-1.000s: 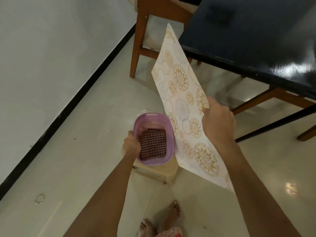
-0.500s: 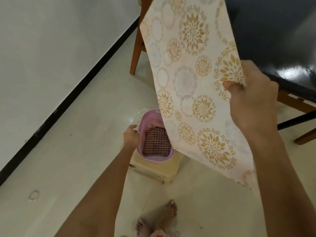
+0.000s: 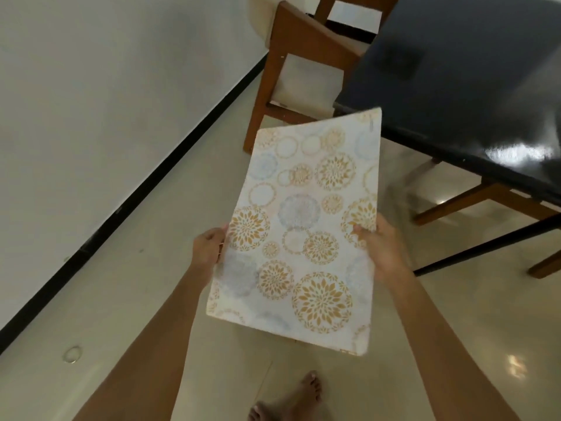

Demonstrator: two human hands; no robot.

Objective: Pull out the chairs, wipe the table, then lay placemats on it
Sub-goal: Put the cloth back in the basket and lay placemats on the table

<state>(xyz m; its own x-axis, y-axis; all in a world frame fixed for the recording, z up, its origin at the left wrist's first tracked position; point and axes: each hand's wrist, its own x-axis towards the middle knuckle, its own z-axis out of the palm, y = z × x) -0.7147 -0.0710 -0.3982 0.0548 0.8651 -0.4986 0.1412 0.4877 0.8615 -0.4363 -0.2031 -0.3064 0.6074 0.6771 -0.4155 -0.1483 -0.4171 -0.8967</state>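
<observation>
Now placemat (image 3: 303, 226), left hand (image 3: 208, 249), right hand (image 3: 384, 249) gripping edges

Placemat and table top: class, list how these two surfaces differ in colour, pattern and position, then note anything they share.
1. The placemat is pale cream; the table top is glossy black.
2. The placemat carries gold and blue floral circles; the table top is plain.
3. The placemat is in the air, in the grip of the left hand and right hand; the table top rests on its frame with nothing on its visible part.
Shared: both are flat and straight-edged.
</observation>
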